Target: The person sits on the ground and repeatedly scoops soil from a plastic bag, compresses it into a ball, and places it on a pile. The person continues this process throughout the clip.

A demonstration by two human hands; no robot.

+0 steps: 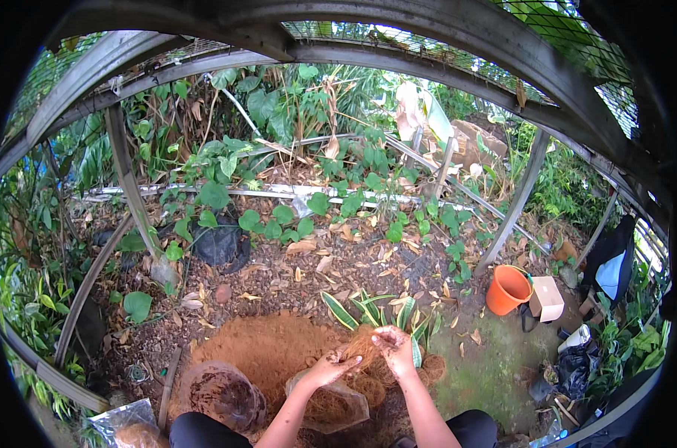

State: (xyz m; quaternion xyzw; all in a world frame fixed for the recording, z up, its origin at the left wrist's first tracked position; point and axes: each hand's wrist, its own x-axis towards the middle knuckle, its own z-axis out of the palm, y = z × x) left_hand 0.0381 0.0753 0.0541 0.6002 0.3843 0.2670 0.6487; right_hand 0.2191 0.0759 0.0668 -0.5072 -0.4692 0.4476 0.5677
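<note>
Between my two hands is a loose clump of brown coconut-like fibre (358,346). My left hand (334,367) holds its lower left side with the fingers stretched out. Soil-stained, my right hand (393,346) has its fingers bent at the clump's right side. Beneath them, an open clear plastic bag (356,413) contains more fibre. Several rounded fibre balls (432,367) lie on the ground, partly hidden by my right forearm. Yellow-edged snake plants (366,309) stand just beyond the hands.
A soil-smeared clear plastic tub (252,400) stands left of the bag, beside a heap of reddish-brown loose material (260,336). Farther right are an orange bucket (501,297) and a cardboard box (545,297). Metal posts (515,196) frame the space.
</note>
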